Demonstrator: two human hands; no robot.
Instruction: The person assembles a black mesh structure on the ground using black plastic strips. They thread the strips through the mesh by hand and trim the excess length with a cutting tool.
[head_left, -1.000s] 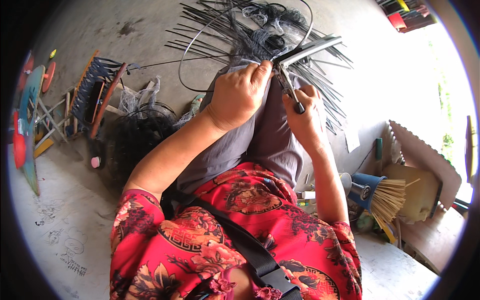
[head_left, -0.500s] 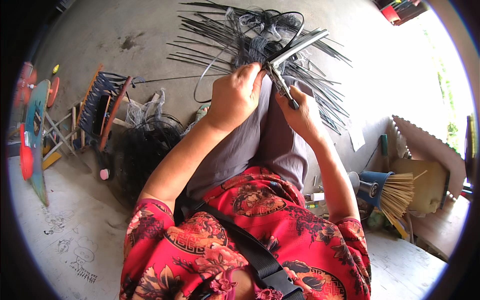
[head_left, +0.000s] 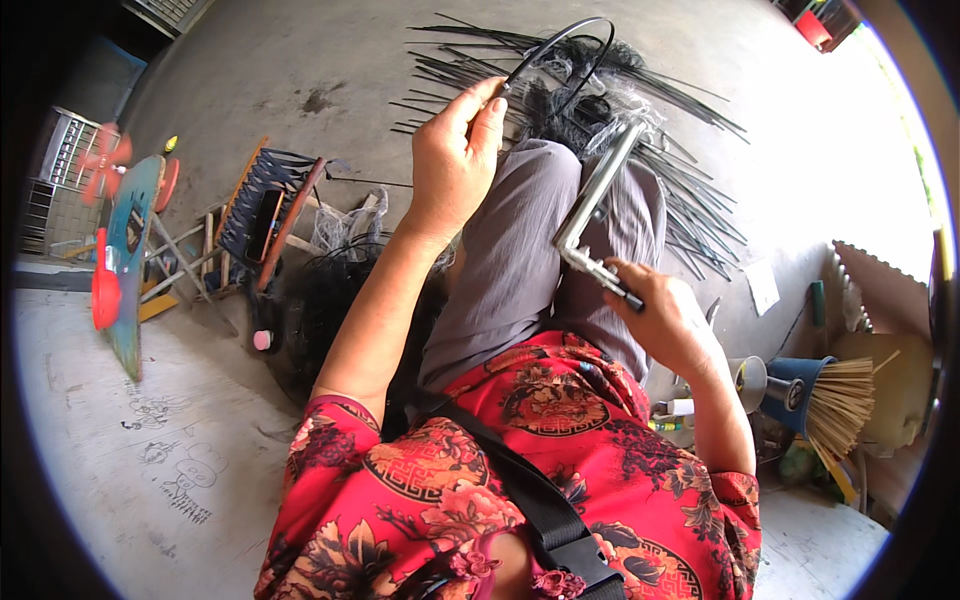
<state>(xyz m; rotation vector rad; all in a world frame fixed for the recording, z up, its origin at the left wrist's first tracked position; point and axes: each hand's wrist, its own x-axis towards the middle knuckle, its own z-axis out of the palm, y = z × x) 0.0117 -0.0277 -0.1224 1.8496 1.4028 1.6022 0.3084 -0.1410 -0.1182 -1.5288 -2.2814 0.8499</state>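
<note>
My left hand (head_left: pixel 458 160) is raised over my left knee, thumb and fingers pinched on the end of a thin black strip (head_left: pixel 578 25). The strip arches away from my fingers and curves back down toward a dark tangle on the floor. My right hand (head_left: pixel 662 308) is closed round the dark-tipped handle of a grey metal hand tool (head_left: pixel 607 183). The tool's long bar points forward over my right thigh, with its jointed arm near my fingers. Strip and tool are apart.
Long black strips and netting (head_left: pixel 570 110) lie beyond my knees. A black bundle (head_left: pixel 335 320) is beside my left leg. To the left stand a folding rack (head_left: pixel 270 215) and a blue-green board (head_left: pixel 135 270). At right is a blue bucket (head_left: pixel 785 400) with thin sticks (head_left: pixel 845 400).
My left hand has come away from the tool and risen, carrying the strip's end. My right hand has drawn the tool back toward my body and to the right.
</note>
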